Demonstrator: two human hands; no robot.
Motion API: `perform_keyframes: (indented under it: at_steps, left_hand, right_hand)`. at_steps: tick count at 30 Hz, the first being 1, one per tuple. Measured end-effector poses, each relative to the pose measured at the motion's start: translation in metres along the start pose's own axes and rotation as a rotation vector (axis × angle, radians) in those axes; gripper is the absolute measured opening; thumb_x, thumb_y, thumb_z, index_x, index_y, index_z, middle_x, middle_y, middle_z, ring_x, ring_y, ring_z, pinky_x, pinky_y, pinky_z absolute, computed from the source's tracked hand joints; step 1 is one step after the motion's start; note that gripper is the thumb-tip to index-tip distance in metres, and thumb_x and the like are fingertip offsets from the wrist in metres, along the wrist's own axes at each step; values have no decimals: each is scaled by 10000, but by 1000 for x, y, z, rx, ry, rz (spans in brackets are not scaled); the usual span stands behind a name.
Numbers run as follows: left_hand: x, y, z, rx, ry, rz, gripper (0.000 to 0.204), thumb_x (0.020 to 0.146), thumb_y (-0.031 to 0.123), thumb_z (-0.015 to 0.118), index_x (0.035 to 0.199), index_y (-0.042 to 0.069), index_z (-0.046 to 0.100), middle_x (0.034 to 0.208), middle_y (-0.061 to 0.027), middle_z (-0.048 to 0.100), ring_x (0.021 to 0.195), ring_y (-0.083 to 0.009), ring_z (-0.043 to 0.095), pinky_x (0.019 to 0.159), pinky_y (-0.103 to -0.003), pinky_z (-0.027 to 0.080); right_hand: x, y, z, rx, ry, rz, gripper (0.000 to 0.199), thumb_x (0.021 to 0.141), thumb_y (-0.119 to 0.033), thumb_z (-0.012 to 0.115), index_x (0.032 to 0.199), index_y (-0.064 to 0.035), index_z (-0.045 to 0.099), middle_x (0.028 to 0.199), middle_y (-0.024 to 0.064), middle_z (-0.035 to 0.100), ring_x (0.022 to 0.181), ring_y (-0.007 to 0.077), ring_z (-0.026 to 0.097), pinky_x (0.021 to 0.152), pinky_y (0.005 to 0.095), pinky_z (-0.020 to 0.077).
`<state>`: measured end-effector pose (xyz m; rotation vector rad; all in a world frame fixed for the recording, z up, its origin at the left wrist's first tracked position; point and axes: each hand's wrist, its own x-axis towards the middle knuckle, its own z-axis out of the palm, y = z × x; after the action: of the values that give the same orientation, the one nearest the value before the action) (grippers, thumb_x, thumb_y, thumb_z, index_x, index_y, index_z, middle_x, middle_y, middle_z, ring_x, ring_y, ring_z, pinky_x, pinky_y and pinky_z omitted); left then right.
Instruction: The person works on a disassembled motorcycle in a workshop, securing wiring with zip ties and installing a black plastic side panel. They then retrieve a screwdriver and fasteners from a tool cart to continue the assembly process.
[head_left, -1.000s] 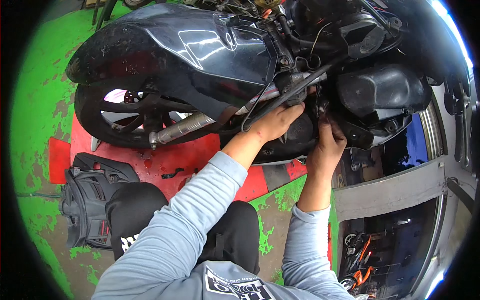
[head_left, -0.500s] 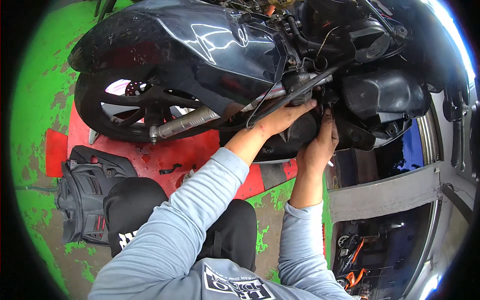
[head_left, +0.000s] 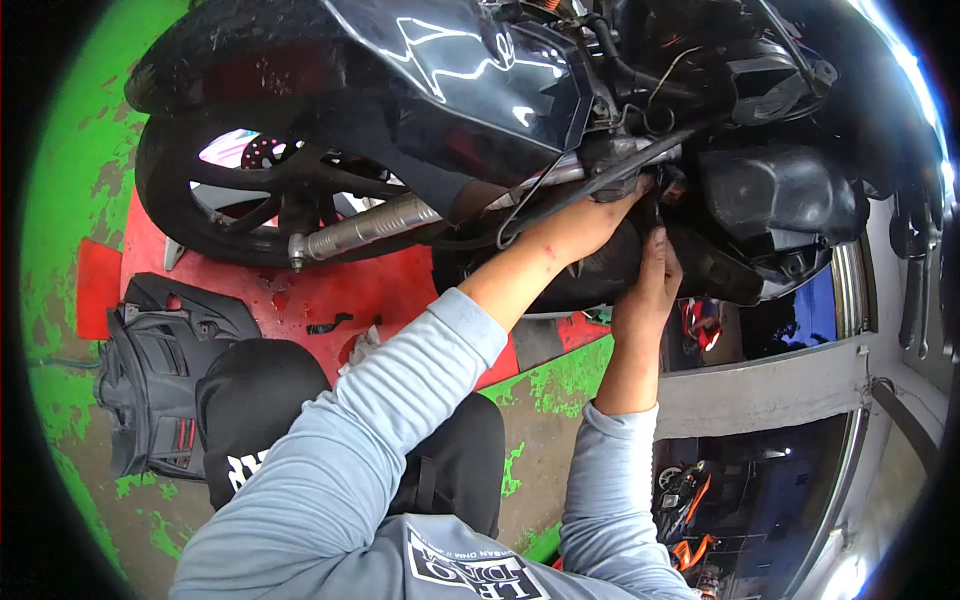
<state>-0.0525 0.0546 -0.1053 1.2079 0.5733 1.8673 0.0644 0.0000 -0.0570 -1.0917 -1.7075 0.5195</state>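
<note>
A black motorcycle fills the upper part of the view, with a glossy dark body panel (head_left: 470,90) above its black wheel (head_left: 160,210). My left hand (head_left: 605,220) reaches in behind a black hose (head_left: 625,172), beside a small dark part with a brownish face (head_left: 672,188). Its fingertips are hidden among the parts. Just below and to the right, my right hand (head_left: 645,290) has its thumb and fingers closed together at the lower end of a thin dark piece. What exactly they grip is too dark to make out.
A silver shock absorber (head_left: 370,225) slants beside the wheel. On the floor at left lies a removed dark plastic cover (head_left: 165,375), next to my knee (head_left: 265,390). Red mats (head_left: 270,300) lie under the wheel. Orange-and-black motorcycles (head_left: 690,500) stand at lower right.
The view has shifted slightly, so the motorcycle sits a little differently in it. My left hand has moved deeper behind the hose, hiding its fingers. My right hand stays close below.
</note>
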Motion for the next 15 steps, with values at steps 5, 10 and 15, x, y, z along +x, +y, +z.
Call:
perform_keyframes:
  at_steps: [5,10,15]
  left_hand:
    - [-6,11,-14,75,-172,-42,515,944,397,681,1355,96,605,1281,-150,669,1221,-282,616,1029,-374,458]
    - [-1,-1,-5,43,-150,-113,429,938,381,675,1302,155,667,1335,-126,642,1246,-273,599,1060,-368,442]
    - [6,-25,-4,302,-286,218,400,956,351,683,1293,137,669,1327,-107,649,1226,-272,608,1058,-362,447]
  right_hand:
    - [-2,4,-21,-173,-116,-62,470,1081,-347,479,1238,65,643,1176,91,673,1077,127,578,984,276,424]
    - [4,2,-13,-90,-135,-18,475,1087,-326,468,1273,85,617,1220,117,668,1120,148,586,1023,279,411]
    - [-3,10,-6,-225,-11,-132,475,1087,-313,475,1272,104,605,1226,118,660,1126,163,584,1020,287,416]
